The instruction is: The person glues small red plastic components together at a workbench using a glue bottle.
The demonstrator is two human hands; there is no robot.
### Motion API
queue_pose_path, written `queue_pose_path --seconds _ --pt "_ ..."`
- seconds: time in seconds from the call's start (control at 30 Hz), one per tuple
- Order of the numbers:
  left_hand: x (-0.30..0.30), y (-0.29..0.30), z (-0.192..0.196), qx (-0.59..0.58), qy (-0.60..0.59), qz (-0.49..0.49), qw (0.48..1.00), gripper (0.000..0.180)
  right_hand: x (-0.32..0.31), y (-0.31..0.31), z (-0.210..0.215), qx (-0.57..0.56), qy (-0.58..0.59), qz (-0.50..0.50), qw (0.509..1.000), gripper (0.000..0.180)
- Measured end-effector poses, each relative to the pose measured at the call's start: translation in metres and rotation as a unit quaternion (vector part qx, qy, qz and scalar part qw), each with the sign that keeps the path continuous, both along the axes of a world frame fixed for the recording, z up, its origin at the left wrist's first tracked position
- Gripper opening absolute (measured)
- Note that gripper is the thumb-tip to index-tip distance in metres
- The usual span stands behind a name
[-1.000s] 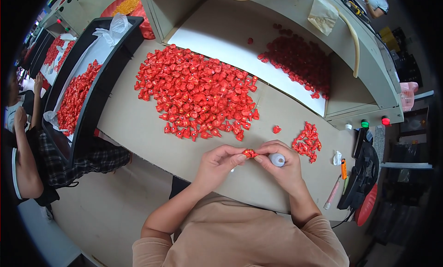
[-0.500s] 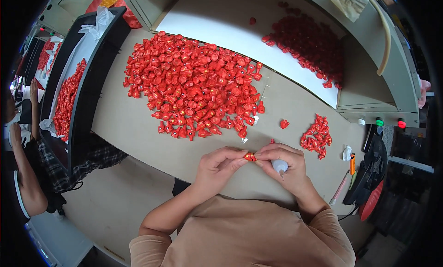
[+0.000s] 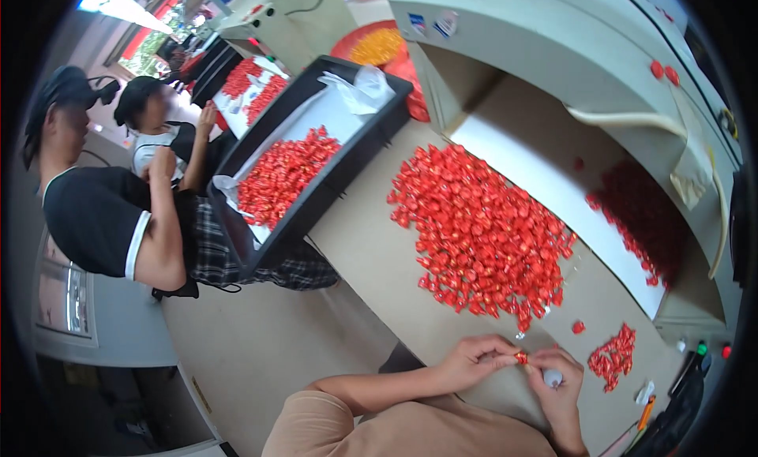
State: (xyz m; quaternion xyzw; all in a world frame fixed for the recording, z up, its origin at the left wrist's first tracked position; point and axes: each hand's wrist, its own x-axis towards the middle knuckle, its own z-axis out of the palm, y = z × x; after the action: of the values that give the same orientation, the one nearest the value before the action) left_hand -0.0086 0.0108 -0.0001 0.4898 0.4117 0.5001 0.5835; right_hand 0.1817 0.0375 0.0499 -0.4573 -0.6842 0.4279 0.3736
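Single head-worn fisheye view, looking steeply down, tilted left, hands close at lower edge, desk (image 3: 371,252) stretching beyond, rim bent

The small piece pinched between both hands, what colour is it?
Red, like the big pile; the piece shows in the head view.

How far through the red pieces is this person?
Done, it seems: a small red cluster lies apart by the right hand. In hand: one red piece pinched between both hands, left hand included, with a small white object in the right. Left: the big red pile looks untouched.
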Motion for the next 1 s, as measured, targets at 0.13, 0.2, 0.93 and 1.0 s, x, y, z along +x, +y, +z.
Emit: queue_pose_path --seconds 0.13,0.2,0.93,1.0 --pt "0.001 -0.009 -0.006 -0.043 -0.009 0.010 0.999 0.015 -0.003 -0.001 0.000 -0.008 0.005 0.014 1.000 0.019" --pt "0.001 -0.006 -0.009 -0.030 -0.037 0.011 0.999 0.014 -0.006 -0.003 0.003 -0.023 0.011 -0.018 1.000 0.018" --pt "0.001 -0.004 -0.009 -0.031 -0.041 0.007 0.999 0.014 -0.009 -0.009 -0.007 -0.013 0.021 -0.052 0.998 0.016" --pt "-0.008 -0.003 -0.006 -0.060 -0.013 -0.058 0.996 0.020 -0.013 -0.006 0.003 -0.016 0.001 -0.034 0.999 0.016"
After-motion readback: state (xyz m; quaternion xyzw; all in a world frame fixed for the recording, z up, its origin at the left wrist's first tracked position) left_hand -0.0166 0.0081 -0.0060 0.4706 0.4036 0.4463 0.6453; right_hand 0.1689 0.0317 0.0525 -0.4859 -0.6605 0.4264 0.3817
